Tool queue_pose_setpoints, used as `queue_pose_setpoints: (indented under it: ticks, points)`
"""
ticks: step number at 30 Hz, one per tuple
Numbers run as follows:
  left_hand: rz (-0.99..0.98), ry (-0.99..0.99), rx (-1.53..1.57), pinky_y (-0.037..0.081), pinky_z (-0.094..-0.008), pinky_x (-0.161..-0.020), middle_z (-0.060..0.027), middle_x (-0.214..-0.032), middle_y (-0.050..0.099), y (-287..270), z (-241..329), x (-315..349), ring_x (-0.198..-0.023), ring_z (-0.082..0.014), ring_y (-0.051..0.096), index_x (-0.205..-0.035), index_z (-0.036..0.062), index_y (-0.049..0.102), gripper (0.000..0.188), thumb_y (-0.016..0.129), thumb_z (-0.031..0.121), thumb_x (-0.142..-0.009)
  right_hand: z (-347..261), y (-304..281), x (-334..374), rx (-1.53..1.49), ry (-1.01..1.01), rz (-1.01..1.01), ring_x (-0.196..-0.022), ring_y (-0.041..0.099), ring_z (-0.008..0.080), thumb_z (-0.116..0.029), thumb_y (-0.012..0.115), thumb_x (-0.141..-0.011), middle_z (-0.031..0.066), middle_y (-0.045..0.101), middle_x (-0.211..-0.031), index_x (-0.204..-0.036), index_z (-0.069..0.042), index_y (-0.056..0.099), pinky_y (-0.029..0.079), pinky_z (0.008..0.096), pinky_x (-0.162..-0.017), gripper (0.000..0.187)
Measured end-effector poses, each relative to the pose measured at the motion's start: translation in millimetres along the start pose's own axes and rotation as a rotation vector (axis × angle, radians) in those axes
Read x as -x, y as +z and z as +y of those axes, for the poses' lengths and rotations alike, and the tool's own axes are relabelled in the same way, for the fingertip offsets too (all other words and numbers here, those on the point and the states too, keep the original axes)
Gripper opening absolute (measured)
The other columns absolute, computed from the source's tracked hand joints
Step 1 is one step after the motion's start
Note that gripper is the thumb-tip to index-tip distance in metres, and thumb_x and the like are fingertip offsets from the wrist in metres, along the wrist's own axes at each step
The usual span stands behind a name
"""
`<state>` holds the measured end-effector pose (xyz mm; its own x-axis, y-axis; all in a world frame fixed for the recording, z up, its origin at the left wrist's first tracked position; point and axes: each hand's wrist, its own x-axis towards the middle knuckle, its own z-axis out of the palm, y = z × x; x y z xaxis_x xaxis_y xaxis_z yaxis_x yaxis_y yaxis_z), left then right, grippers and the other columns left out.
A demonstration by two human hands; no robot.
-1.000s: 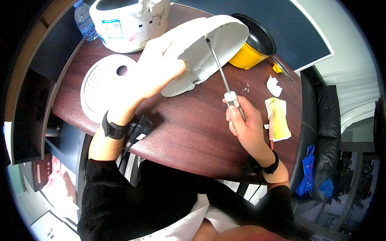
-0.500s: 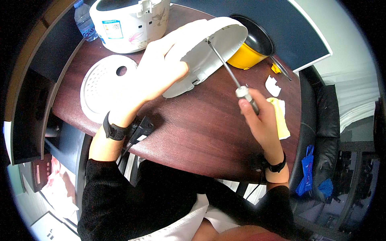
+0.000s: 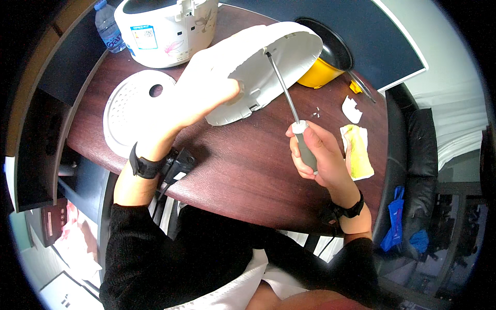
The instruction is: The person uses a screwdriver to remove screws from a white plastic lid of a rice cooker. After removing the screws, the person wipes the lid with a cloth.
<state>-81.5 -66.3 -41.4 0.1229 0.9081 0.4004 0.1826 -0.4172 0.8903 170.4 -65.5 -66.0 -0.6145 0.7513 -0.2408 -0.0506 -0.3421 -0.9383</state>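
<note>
My left hand (image 3: 209, 93) grips a white plastic lid shell (image 3: 274, 67), tilted so its hollow inside faces me. In my right hand (image 3: 323, 152) is a screwdriver (image 3: 306, 150) with a grey and white handle, my fingers wrapped round it. The screwdriver's shaft slants up and away, its tip at a small post inside the lid shell near the upper rim. Left of my left hand lies a round white perforated plate (image 3: 129, 111) with a dark hole. Behind it stands a white rice cooker body (image 3: 168, 39) with a floral print.
A yellow pot (image 3: 320, 72) with a dark inside stands at the far right. Nearby lie a broken white piece (image 3: 351, 110), small screws (image 3: 316, 111) and a yellow-and-white cloth (image 3: 357, 152). A water bottle (image 3: 109, 28) stands far left. A black plug (image 3: 182, 163) rests by the near edge.
My right hand has moved a little left and toward me, its grip on the screwdriver now lower and fuller. The shaft stands steeper. The lid shell has shifted slightly.
</note>
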Motion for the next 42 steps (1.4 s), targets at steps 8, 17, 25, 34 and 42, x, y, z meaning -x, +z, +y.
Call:
queue_pose_setpoints:
  ticks: [8,17,25,34,42]
  points:
    - [0.016,0.081,-0.100,0.037,-0.0321,-0.097,-0.0161,-0.123,0.053,-2,-2,0,-0.113,-0.0220,0.050,-0.130,0.0016,0.045,0.067,0.050,0.015,-0.065,-1,-3,-2,0.404,-0.162,0.091,-0.043,0.037,0.0018,-0.028,0.041,-0.098,0.0006,0.048,-0.068,-0.105,0.001,0.052,0.027,0.0163,-0.038,0.032]
    - [0.030,0.056,-0.152,0.033,-0.0343,-0.098,-0.0160,-0.121,0.051,2,-3,-1,-0.113,-0.0254,0.045,-0.128,0.0005,0.046,0.067,0.052,0.020,-0.064,2,-5,-3,1.179,-0.707,0.480,-0.064,0.061,0.0231,-0.017,0.063,-0.085,0.0119,0.061,-0.080,-0.102,-0.002,0.057,0.047,0.0308,-0.059,0.024]
    - [0.004,0.069,-0.170,0.038,-0.0327,-0.095,-0.0151,-0.119,0.055,-1,-1,0,-0.107,-0.0235,0.050,-0.128,0.0009,0.046,0.066,0.050,0.018,-0.064,-21,1,10,1.359,-0.683,0.533,-0.064,0.060,0.0254,-0.016,0.066,-0.082,0.0110,0.059,-0.078,-0.100,-0.003,0.057,0.046,0.0306,-0.055,0.025]
    - [0.023,0.265,-0.180,0.038,-0.0318,-0.099,-0.0147,-0.129,0.051,2,-9,-1,-0.116,-0.0230,0.052,-0.129,0.0036,0.047,0.061,0.046,0.011,-0.068,-21,-7,14,0.470,-0.113,0.139,-0.047,0.045,0.0065,-0.030,0.049,-0.094,0.0006,0.049,-0.067,-0.100,0.000,0.056,0.033,0.0193,-0.040,0.031]
    - [0.062,0.165,-0.113,0.040,-0.0296,-0.094,-0.0138,-0.122,0.055,4,-8,-1,-0.107,-0.0194,0.053,-0.128,0.0026,0.047,0.063,0.048,0.010,-0.065,4,4,4,-0.065,0.084,-0.093,-0.039,0.036,0.0044,-0.044,0.031,-0.098,0.0019,0.047,-0.065,-0.102,0.000,0.048,0.026,0.0185,-0.034,0.047]
